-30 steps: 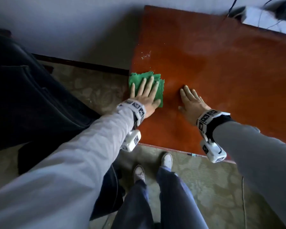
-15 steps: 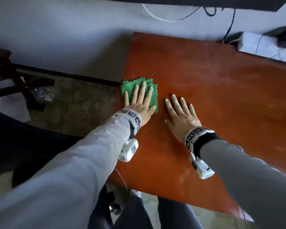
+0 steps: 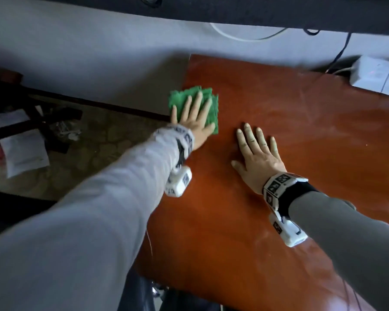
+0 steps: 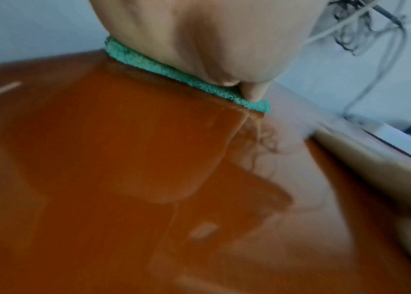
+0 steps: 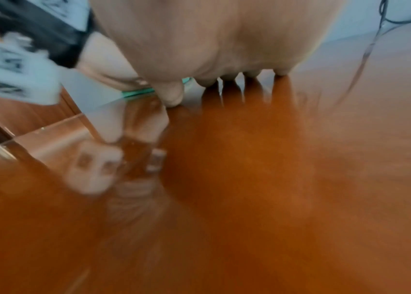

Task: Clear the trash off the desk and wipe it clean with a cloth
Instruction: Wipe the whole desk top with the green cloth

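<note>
- Cloth (image 3: 194,106): green, soft and nubbly, folded into a thick pad, lying at the far left edge of the desk (image 3: 279,135), one corner hanging just past that edge.
- Left hand (image 3: 194,122): you are pressing it flat on the cloth, fingers straight and spread, nothing gripped; the left wrist view is showing the heel of the palm sitting on the cloth's near hem (image 4: 174,72).
- Right hand (image 3: 257,153): you are resting it palm-down on bare wood just beside the cloth, fingers straight, holding nothing.
- Handling, as a judgement: the cloth is looking light and limp, likely to bunch or unfold if you are dragging it by one corner; keeping a broad flat palm over its middle is the safer hold. The glossy top is likely letting it slide easily.
- Desk surface: faint pale smears and specks are showing toward the right; no trash is plainly showing on it.
- Hard to make out: both wrist views are blurring badly; the white box (image 3: 377,74) and cables at the far right corner are partly cut off; the papers on the floor (image 3: 23,151) are indistinct.
</note>
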Demonstrator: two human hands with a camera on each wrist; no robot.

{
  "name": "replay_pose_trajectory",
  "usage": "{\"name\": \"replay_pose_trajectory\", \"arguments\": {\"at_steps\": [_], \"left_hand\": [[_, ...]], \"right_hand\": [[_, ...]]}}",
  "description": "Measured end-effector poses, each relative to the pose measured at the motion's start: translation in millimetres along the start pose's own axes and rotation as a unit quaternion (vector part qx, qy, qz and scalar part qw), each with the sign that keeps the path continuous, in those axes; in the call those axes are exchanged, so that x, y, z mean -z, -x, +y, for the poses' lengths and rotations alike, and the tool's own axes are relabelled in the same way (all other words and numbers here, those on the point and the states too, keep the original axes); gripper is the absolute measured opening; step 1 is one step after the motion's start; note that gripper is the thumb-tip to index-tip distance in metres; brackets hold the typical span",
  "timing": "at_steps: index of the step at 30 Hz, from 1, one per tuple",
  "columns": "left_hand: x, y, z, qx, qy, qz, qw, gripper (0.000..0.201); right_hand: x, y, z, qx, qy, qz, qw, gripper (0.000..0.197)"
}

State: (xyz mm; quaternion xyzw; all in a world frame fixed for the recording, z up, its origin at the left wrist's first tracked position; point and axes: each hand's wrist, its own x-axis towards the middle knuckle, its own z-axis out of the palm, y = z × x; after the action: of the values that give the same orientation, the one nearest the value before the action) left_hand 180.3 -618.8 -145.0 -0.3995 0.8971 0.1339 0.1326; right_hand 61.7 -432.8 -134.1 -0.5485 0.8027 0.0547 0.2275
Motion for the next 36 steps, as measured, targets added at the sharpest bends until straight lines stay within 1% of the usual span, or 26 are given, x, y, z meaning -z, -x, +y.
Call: {"name": "replay_pose_trajectory", "arguments": {"at_steps": [2,4,5,7,9,11,12,14,15,17,19,22,24,25,27,30,32,34,36], "left_hand": [[18,-40,-4,0.008,0.035,-0.020,0.999,0.070],[20,-53,-3,0.011,0.038,-0.020,0.999,0.071],[17,-46,-3,0.011,0.030,-0.014,0.999,0.072],[3,-7,1,-0.002,0.000,-0.005,1.000,0.074],[-15,43,6,-0.044,-0.031,-0.008,0.999,0.075],[-25,82,10,-0.079,-0.043,-0.049,0.995,0.077],[-27,94,11,-0.088,-0.049,-0.068,0.993,0.078],[-31,99,8,-0.104,-0.060,-0.084,0.989,0.078],[-30,90,6,-0.118,-0.063,-0.076,0.988,0.077],[-21,55,5,-0.139,-0.069,-0.045,0.987,0.076],[-3,1,9,-0.115,-0.043,-0.032,0.992,0.074],[31,-82,16,-0.070,-0.002,-0.036,0.997,0.072],[40,-110,18,-0.046,-0.003,-0.042,0.998,0.071],[40,-111,18,-0.042,-0.012,-0.040,0.998,0.072],[31,-85,19,-0.056,-0.023,-0.042,0.997,0.072],[2,-8,19,-0.101,-0.051,-0.009,0.994,0.074],[-10,31,16,-0.120,-0.070,-0.032,0.990,0.074],[-11,29,13,-0.115,-0.073,-0.058,0.989,0.073],[-1,-3,13,-0.096,-0.052,-0.044,0.993,0.072]], "right_hand": [[2,-5,-1,-0.007,0.003,-0.008,1.000,0.078],[3,-8,0,-0.014,0.004,-0.019,1.000,0.079],[4,-8,-1,-0.016,0.003,-0.021,1.000,0.079],[4,-7,-4,-0.018,0.000,-0.016,1.000,0.079],[4,-8,-7,-0.028,-0.004,-0.005,1.000,0.080],[5,-8,-11,-0.037,-0.014,-0.001,0.999,0.080],[5,-9,-12,-0.039,-0.019,0.002,0.999,0.080],[6,-10,-12,-0.037,-0.027,0.010,0.999,0.080],[6,-11,-10,-0.033,-0.031,0.012,0.999,0.081],[7,-12,-5,-0.021,-0.033,0.017,0.999,0.082],[6,-11,0,-0.021,-0.036,0.021,0.999,0.085],[8,-14,4,-0.056,-0.045,0.024,0.997,0.090],[12,-20,4,-0.075,-0.040,0.016,0.996,0.092],[14,-24,4,-0.083,-0.039,0.010,0.996,0.093],[20,-28,2,-0.094,-0.045,-0.004,0.995,0.096],[21,-31,2,-0.098,-0.053,-0.004,0.994,0.099],[22,-30,2,-0.097,-0.057,-0.010,0.994,0.099],[23,-30,2,-0.098,-0.053,-0.015,0.994,0.099],[24,-30,1,-0.095,-0.049,-0.017,0.994,0.099]]}}
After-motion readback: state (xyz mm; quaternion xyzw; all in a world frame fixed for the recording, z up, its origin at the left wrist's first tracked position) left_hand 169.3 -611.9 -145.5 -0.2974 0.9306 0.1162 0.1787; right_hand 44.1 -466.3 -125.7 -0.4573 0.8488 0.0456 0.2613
